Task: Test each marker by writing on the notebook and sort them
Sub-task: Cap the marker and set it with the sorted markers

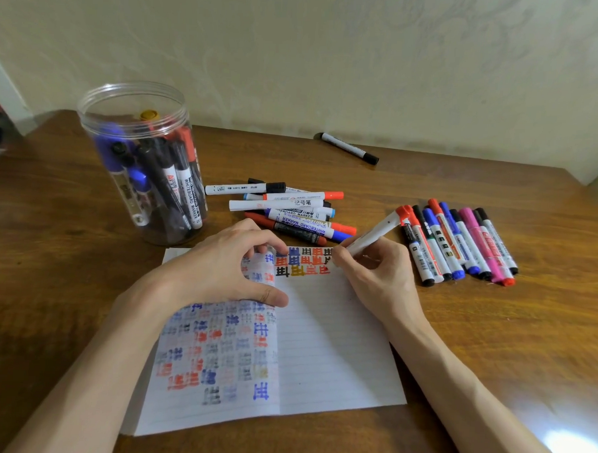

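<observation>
R hand (381,281) pinching red marker (372,234), tip at top-right edge of notebook (337,348). L hand (217,267) curled over rolled page (254,270), pinning it. Risks: smearing wet ink w/ palm; running tip off paper onto table (491,337); page springing back if L slackens.

Both forearms reach forward. The left hand (220,267) arches palm-down, fingers curled over the notebook (337,348). The right hand (374,274) pinches a red-capped marker (372,234), fingers bent.
</observation>
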Tool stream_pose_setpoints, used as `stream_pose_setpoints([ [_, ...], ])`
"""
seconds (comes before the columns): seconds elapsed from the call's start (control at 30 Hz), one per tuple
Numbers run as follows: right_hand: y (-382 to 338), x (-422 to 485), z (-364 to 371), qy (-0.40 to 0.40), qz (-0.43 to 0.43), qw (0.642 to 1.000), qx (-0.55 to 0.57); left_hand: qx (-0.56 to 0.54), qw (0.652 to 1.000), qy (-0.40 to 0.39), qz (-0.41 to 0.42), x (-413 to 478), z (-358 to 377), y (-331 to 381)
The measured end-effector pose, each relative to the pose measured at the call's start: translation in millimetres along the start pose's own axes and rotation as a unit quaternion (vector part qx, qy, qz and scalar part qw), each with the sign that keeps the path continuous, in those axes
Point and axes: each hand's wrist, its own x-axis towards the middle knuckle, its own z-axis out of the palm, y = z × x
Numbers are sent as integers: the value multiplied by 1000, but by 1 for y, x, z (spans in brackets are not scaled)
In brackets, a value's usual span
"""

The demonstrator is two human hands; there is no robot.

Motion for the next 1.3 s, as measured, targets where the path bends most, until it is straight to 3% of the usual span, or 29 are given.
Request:
stream_pose_setpoints([
  [0.63, 1, 1, 0, -15, -3, 999, -33, 2, 1000, -4, -7, -2, -1, 2],
  [0.9, -11, -1, -12, 15, 54, 989, 135, 3, 1000, -1, -3, -2, -2, 1],
  [1.3, -18, -4, -18, -21, 15, 989, 144, -4, 999, 40, 15, -1, 0, 3],
])
